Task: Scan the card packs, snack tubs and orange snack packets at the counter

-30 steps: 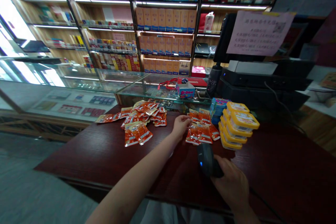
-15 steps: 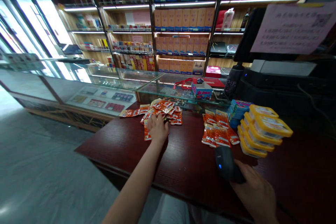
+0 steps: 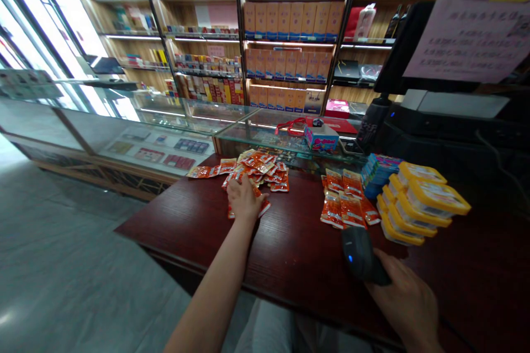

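My left hand [image 3: 243, 198] rests over orange snack packets at the near edge of a loose pile [image 3: 260, 165]. Its thumb is spread to the right, apart from the fingers, and one packet [image 3: 264, 208] sticks out beneath it. The fingertips are partly hidden from me. My right hand [image 3: 403, 292] is wrapped round the handle of a black barcode scanner [image 3: 359, 253] with a blue light. Just beyond the scanner's head lies a second group of orange packets [image 3: 343, 204], set out in rough rows.
Yellow-lidded plastic boxes [image 3: 428, 198] are stacked at the right, beside blue packs [image 3: 377, 174]. Behind the dark wooden desk [image 3: 290, 265] runs a glass display counter [image 3: 236, 132]. A monitor with a pink notice [image 3: 467, 38] stands at the back right.
My left thumb has spread outward, and a packet now shows under it on the right. The scanner stays in my right hand. The head view has shifted slightly.
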Tool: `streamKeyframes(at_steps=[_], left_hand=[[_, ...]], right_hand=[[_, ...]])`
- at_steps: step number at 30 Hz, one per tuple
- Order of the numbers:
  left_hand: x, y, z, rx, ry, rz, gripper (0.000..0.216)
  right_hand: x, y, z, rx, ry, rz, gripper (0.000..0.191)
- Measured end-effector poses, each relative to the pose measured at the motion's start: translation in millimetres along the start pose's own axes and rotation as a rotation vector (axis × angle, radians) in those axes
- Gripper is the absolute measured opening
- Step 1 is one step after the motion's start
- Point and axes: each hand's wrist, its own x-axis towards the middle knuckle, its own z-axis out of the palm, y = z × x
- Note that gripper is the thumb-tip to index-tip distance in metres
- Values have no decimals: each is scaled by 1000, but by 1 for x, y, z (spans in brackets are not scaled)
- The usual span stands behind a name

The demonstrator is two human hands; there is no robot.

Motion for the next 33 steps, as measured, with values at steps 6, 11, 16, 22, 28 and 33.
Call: streamKeyframes(at_steps=[6,11,16,22,28,33], left_hand=[[0,-2,12,-453,13,99,74],[-1,-1,32,-941,-250,-30,66],[-5,1,41,-997,-466,-61,24],[-7,4,40,-939,-254,89,16],[-12,6,40,-867,-215,219,15],[-15,7,42,-827,-242,265,17]], right_hand=[[-2,6,7,-1,11,-21,31],[1,1,3,39,-38,6,30],[16,-18,-17,219,-155,157,31],[44,-49,-36,733,-237,341,36],[63,-74,-46,1082,-241,353,38],[67,-82,-55,1102,-274,388,37]])
